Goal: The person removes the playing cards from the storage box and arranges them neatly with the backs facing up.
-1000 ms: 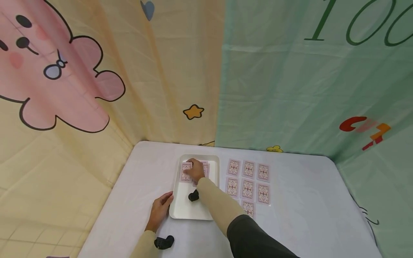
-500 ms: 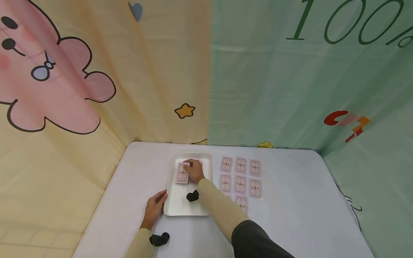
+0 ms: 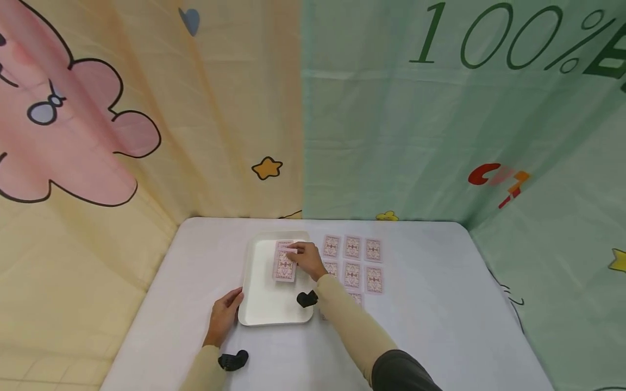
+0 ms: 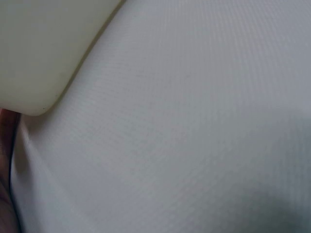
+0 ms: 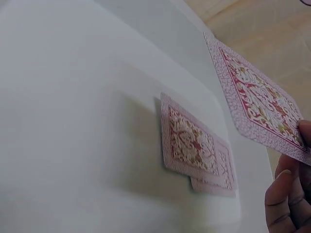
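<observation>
Right hand pinches a rectangular pink-bordered card with a red pattern, up above two overlapping matching cards toward the far edge of a shallow white rectangular tray. Left hand touches the tray's left edge, can't tell if it's gripping. More pink-bordered cards sit in rows off the right edge.

The setting is a curtained-off work area, building type not determinable, as indicated by cartoon-printed curtains hanging behind and on both sides of a white-clothed table.
</observation>
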Demonstrator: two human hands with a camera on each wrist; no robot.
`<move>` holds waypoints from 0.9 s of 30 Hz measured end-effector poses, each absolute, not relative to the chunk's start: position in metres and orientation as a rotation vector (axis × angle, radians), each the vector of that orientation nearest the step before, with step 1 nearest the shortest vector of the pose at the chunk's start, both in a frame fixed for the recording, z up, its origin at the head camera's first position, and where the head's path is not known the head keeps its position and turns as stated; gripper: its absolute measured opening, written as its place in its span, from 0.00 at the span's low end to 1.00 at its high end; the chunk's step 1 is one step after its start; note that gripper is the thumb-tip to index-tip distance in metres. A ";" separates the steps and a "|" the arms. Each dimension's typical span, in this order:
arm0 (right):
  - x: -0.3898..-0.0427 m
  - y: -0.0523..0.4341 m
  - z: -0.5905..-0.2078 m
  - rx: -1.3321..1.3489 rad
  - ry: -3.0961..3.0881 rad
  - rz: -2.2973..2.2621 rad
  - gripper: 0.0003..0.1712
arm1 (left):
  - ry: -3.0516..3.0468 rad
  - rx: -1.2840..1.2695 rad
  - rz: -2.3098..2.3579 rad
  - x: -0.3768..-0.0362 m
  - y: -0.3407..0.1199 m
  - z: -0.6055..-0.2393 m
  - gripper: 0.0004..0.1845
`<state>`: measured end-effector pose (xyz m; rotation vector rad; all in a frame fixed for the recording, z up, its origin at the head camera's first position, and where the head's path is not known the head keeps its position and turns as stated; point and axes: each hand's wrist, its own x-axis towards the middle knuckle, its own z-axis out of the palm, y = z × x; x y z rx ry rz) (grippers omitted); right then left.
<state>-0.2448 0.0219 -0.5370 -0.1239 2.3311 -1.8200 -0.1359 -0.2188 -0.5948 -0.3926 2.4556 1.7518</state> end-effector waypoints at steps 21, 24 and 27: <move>-0.204 0.114 -0.546 -0.024 2.362 -1.879 0.14 | 2.447 -0.393 1.728 -0.139 -0.223 -0.593 0.24; -0.198 0.128 -0.550 -0.006 2.347 -1.906 0.15 | 2.436 -0.403 1.736 -0.140 -0.222 -0.595 0.25; -0.190 0.141 -0.552 0.022 2.349 -1.907 0.15 | 2.422 -0.416 1.747 -0.141 -0.221 -0.597 0.25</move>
